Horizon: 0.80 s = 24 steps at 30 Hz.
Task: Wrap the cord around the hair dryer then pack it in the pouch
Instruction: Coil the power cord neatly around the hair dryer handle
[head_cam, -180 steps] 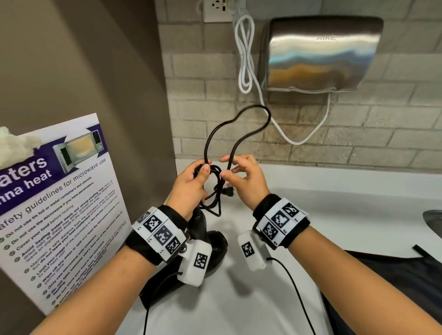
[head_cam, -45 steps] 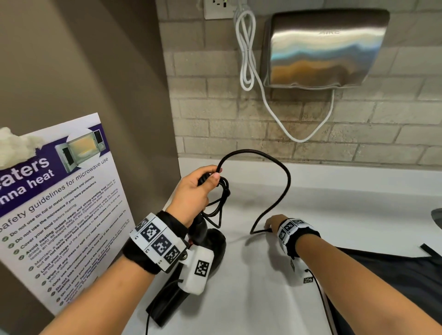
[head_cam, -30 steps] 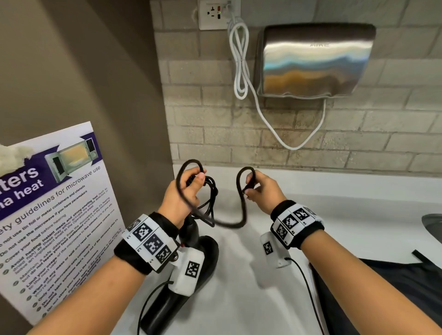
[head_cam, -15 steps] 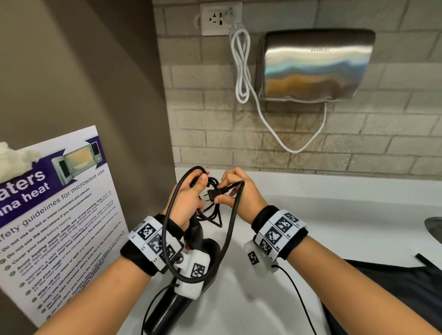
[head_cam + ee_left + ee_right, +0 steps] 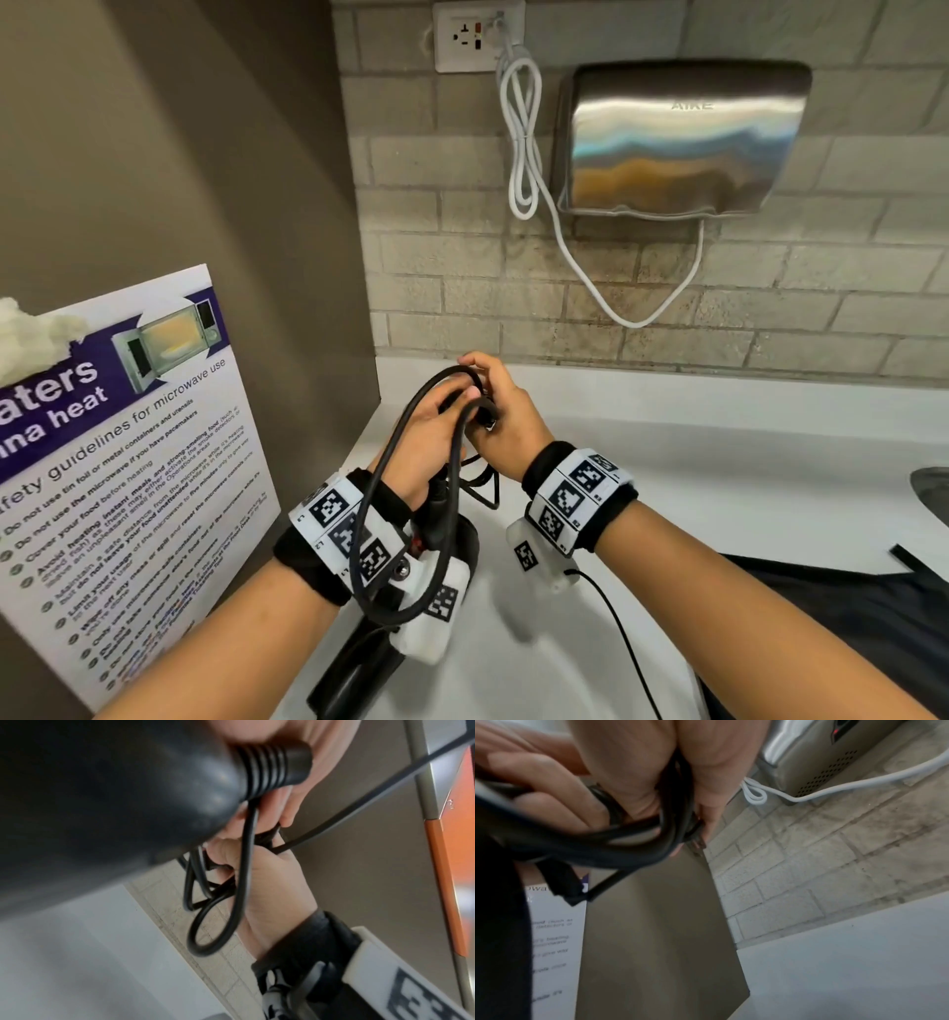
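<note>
The black hair dryer (image 5: 354, 678) stands tilted on the white counter, its handle up in my left hand (image 5: 423, 447), which grips the handle end together with bunched loops of the black cord (image 5: 390, 621). One large loop hangs down over my left wrist. My right hand (image 5: 506, 416) is pressed against the left and pinches the plug (image 5: 697, 841) end of the cord. The left wrist view shows the dryer's ribbed cord collar (image 5: 272, 766) and short loops (image 5: 218, 902) below it. The black pouch (image 5: 832, 627) lies flat at the lower right.
A steel hand dryer (image 5: 683, 139) and its white cable (image 5: 524, 139) hang on the brick wall behind. A microwave poster (image 5: 118, 462) leans on the brown wall at the left. The white counter (image 5: 719, 462) stretches right to a sink edge (image 5: 932, 493).
My right hand has carried the plug end up and over the top of my left hand. The big loop has drawn tighter round my left wrist. The dryer stays put.
</note>
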### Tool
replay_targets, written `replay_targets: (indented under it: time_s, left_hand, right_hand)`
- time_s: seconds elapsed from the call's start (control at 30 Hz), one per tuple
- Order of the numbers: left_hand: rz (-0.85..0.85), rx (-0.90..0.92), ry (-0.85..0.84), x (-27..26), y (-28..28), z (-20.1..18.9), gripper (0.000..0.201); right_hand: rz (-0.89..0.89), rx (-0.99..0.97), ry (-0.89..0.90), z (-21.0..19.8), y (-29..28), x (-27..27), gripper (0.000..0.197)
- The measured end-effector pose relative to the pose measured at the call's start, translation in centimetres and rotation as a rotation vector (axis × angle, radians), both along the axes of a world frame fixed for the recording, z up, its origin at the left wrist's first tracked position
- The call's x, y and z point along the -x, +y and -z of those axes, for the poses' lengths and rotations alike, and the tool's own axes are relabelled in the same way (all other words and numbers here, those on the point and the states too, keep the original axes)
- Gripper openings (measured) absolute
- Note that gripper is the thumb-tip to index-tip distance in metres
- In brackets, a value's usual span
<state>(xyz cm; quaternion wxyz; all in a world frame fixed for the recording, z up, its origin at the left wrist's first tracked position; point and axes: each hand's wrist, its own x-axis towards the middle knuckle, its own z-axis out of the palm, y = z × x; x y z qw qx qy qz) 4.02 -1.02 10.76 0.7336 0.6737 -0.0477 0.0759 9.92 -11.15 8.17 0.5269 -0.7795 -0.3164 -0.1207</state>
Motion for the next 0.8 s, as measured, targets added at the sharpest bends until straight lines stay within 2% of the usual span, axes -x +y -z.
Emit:
replay_targets:
  time_s: [0.07, 0.2, 0.33, 0.4, 0.53, 0.67, 0.8]
  left_hand:
    - [0.009, 0.011, -0.027, -0.3, 0.3, 0.3, 0.030]
    - [-0.012, 0.098, -0.049, -0.2, 0.7, 0.5, 0.032]
    - [-0.042, 0.135, -0.120, -0.3, 1.2, 0.5, 0.023]
    - [-0.109, 0.170, -0.115, -0.9, 2.2, 0.5, 0.022]
    - [-0.138, 0.120, -0.058, -1.3, 4.0, 0.4, 0.023]
    - [-0.020, 0.124, 0.002, -0.6, 3.3, 0.1, 0.025]
    - [0.087, 0.108, 0.051, -0.3, 2.3, -0.2, 0.027]
  right_hand:
    - [0.022, 0.095, 0.037, -0.2, -0.3, 0.0, 0.049]
    - [-0.076, 0.147, 0.003, -0.2, -1.7, 0.4, 0.025]
    - [-0.123, 0.269, -0.118, 1.6, -3.9, 0.1, 0.032]
    - [-0.039, 0.360, -0.069, 3.5, -5.9, -1.0, 0.029]
    - [0.296, 0.603, 0.169, 7.8, -11.0, -4.1, 0.016]
    - [0.402, 0.817, 0.348, 9.5, -12.0, -5.8, 0.015]
    - [0.428, 0.830, 0.330, 9.1, -10.2, -5.6, 0.032]
